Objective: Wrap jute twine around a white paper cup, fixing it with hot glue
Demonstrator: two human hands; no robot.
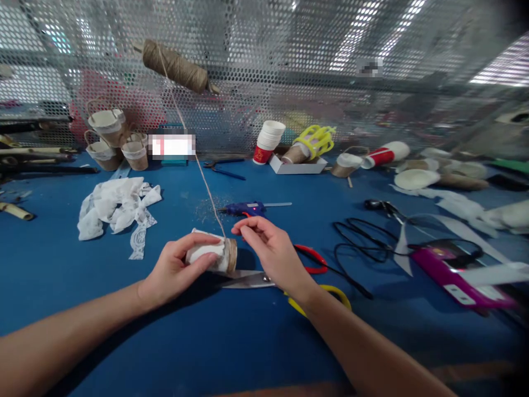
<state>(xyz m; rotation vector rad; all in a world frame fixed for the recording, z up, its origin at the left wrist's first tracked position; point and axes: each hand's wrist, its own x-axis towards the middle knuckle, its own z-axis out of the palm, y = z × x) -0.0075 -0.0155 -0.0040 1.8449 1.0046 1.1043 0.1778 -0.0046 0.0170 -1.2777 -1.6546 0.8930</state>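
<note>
My left hand [177, 267] is wrapped round a white paper cup [206, 255] that lies on its side, its twine-wound end [232, 256] facing right. From a spool of brown twine [176, 66] up at the mesh, a strand of twine [202, 175] slants down to the cup. Just right of that end is my right hand [266, 242], its fingers curled and thumb drawn in; whether something thin is between the fingertips I cannot make out. Scissors [252, 279] with red and yellow handles lie partly under my right hand and wrist. A blue glue gun [248, 208] lies behind it.
White lace [118, 204] is heaped at left, with twine-covered cups [108, 125] behind. Pliers [225, 167], stacked paper cups [269, 142] and a white box [300, 164] stand along the perforated metal screen. Black cable [363, 237] and a purple power strip [458, 275] lie at right.
</note>
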